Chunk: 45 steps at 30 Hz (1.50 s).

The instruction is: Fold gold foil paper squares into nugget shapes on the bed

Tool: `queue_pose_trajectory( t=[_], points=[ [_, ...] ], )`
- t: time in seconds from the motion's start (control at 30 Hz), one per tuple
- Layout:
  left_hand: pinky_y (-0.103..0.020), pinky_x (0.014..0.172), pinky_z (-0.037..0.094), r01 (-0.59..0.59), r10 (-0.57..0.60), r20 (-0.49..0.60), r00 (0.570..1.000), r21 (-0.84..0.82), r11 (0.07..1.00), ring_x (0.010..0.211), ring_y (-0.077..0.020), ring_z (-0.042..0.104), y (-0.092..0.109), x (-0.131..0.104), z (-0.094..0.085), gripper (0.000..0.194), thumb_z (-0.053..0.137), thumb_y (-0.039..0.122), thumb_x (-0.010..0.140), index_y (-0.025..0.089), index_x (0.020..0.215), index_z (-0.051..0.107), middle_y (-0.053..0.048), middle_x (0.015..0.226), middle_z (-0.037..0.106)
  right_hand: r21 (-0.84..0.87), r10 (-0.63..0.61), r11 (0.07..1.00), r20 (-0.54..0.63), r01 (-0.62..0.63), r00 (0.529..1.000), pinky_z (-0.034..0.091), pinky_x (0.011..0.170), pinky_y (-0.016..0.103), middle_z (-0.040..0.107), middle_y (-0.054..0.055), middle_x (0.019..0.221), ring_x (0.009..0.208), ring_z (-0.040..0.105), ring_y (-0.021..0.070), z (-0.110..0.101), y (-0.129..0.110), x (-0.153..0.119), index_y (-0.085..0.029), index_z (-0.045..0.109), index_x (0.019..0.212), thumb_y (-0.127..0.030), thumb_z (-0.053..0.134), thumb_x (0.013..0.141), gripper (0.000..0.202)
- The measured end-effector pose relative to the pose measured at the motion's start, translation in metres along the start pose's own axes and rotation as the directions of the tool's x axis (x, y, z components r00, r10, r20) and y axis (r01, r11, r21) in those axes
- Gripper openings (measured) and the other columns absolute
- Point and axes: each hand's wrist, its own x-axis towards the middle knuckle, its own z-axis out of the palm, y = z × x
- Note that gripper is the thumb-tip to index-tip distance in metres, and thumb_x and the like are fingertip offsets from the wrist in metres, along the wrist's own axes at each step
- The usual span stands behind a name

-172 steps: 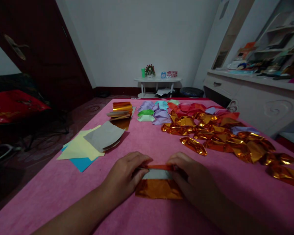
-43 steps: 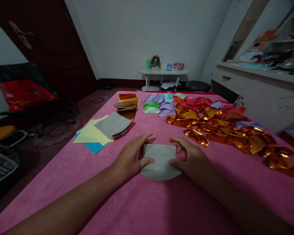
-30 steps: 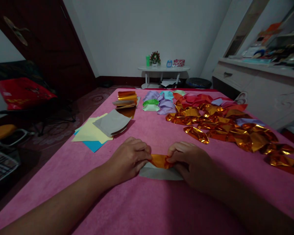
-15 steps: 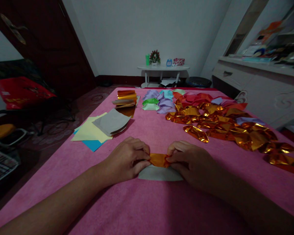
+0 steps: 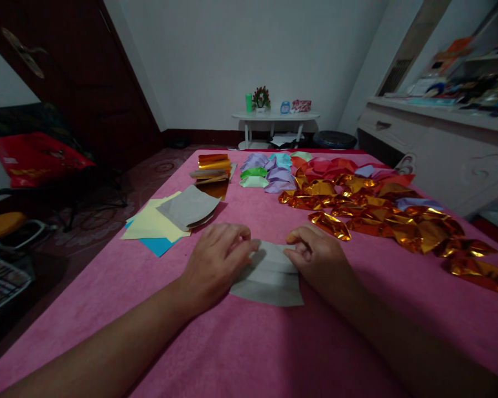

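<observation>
A creased sheet of paper [image 5: 269, 279], grey side up, lies opened out on the pink tablecloth [image 5: 216, 354]. At its upper left edge, my left hand [image 5: 218, 262] has thumb and fingertips brought together on the paper. My right hand [image 5: 319, 254] is curled with the thumb and finger pinching the upper right edge. Fold lines run across the sheet between my hands. Its orange side is turned out of sight.
Left of centre lie grey paper sheets [image 5: 188, 207], yellow sheets [image 5: 153, 218] and a stack of orange foil paper [image 5: 213, 166]. Folded gold foil pieces [image 5: 369, 204] spread over the right side, with purple folded pieces [image 5: 280, 179] farther back.
The folded orange strip along the paper's far edge has been opened back, so the grey side shows throughout. Both hands have shifted slightly away from me.
</observation>
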Motion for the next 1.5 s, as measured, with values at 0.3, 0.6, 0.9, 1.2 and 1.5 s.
queue_pose_trajectory(
  t=[0.3,0.6,0.9,1.2,1.5],
  points=[
    [-0.026,0.078,0.047,0.06,0.113,0.381,0.918,-0.414,0.908,0.089,-0.0145,0.057,-0.01,0.007,-0.014,0.038,0.045,0.0,0.078,0.019,0.105,0.064,-0.006,0.1,0.061,0.056,-0.248,0.968,0.299,0.243,0.921,0.041,0.071,0.028,0.06,0.003,0.085,0.081,0.054,0.0171,-0.024,-0.009,-0.011,-0.02,0.061,0.086,0.004,0.046,0.064,0.036],
    [-0.028,0.08,0.048,0.258,0.019,0.444,0.896,-0.555,0.79,0.088,-0.0152,0.059,-0.013,0.009,-0.019,0.025,0.067,0.031,0.077,0.018,0.099,0.068,-0.005,0.099,0.062,0.07,-0.132,0.991,0.437,0.113,0.89,0.039,0.064,0.027,0.059,0.0,0.085,0.075,0.053,0.0169,-0.044,-0.02,-0.012,-0.022,0.061,0.078,-0.022,0.073,0.065,0.018],
    [-0.026,0.067,0.046,0.379,-0.267,0.306,0.914,-0.403,0.833,0.075,-0.014,0.057,-0.003,0.001,0.008,0.018,0.067,0.02,0.076,0.018,0.094,0.064,-0.003,0.085,0.063,-0.006,0.068,0.998,0.269,-0.069,0.961,0.034,0.06,0.026,0.057,-0.002,0.078,0.066,0.052,0.0128,-0.018,-0.01,-0.011,-0.019,0.056,0.075,-0.015,0.066,0.07,0.013],
    [-0.04,0.078,0.04,-0.056,0.06,0.202,0.977,-0.023,0.998,0.09,-0.0224,0.053,0.023,0.004,-0.004,0.022,0.056,0.037,0.086,0.019,0.09,0.068,-0.008,0.097,0.063,-0.056,0.163,0.986,0.199,-0.155,0.966,0.039,0.068,0.027,0.062,0.002,0.098,0.079,0.057,0.0162,-0.006,-0.002,-0.005,-0.021,0.058,0.103,-0.018,0.064,0.069,0.034],
    [-0.028,0.057,0.043,-0.21,0.187,0.216,0.958,0.09,0.973,0.067,-0.0165,0.057,0.031,0.007,0.007,0.019,0.048,0.02,0.09,0.016,0.091,0.066,-0.004,0.077,0.065,0.104,0.229,0.963,0.155,-0.247,0.961,0.034,0.052,0.023,0.063,-0.002,0.071,0.059,0.054,0.0125,0.006,0.015,0.003,-0.023,0.065,0.085,-0.023,0.058,0.074,0.013]
  ],
)
